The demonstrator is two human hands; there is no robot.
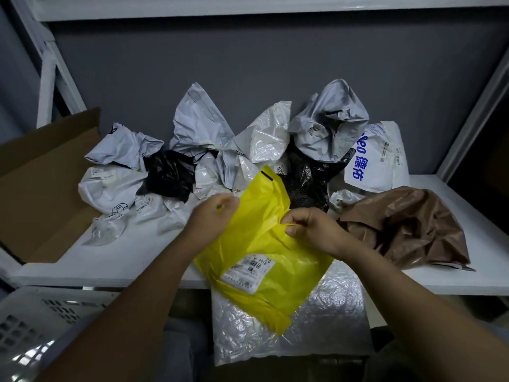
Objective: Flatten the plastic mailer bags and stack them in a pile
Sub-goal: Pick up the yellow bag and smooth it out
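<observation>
A yellow mailer bag (261, 244) with a white shipping label lies partly spread in front of me. My left hand (213, 215) grips its left edge, and my right hand (311, 230) pinches a fold on its right side. Under it lies a flattened white, silvery mailer bag (325, 323) that hangs over the front edge of the white shelf (118, 260). Behind, several crumpled white, grey and black mailer bags (209, 150) are heaped against the grey back wall. A crumpled brown mailer bag (407, 227) sits at the right.
An open cardboard box (41, 183) stands at the left on the shelf. A white perforated plastic crate (35, 326) is at the lower left, below the shelf edge. White rack posts (52, 70) frame both sides.
</observation>
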